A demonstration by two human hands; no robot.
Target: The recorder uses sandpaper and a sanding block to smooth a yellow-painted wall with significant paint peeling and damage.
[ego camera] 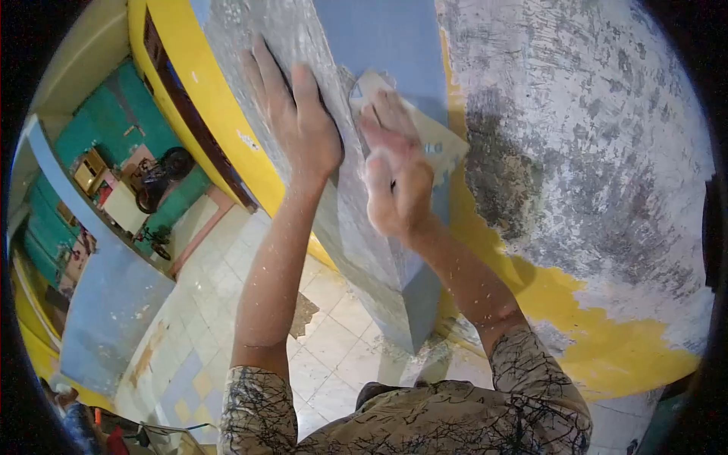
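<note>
My left hand (304,125) lies flat with fingers spread on the scraped grey face (347,213) of a pillar. Over the pillar's corner, my right hand (401,182) presses a sheet of what looks like sandpaper (446,142) against the adjoining blue-painted face (381,34). Faint blue print shows on the sheet's pale back. The right fingers are blurred, and they hide much of the sheet. Pale dust coats the right thumb, and small flecks dot both forearms.
To the right stands a wall (603,148) of patchy grey and white with yellow paint below. Dust and flakes (424,358) lie at the pillar's foot on the tiled floor (335,352). A brown flat scrap (304,315), a low blue partition (114,318) and a motorcycle (162,176) are leftward.
</note>
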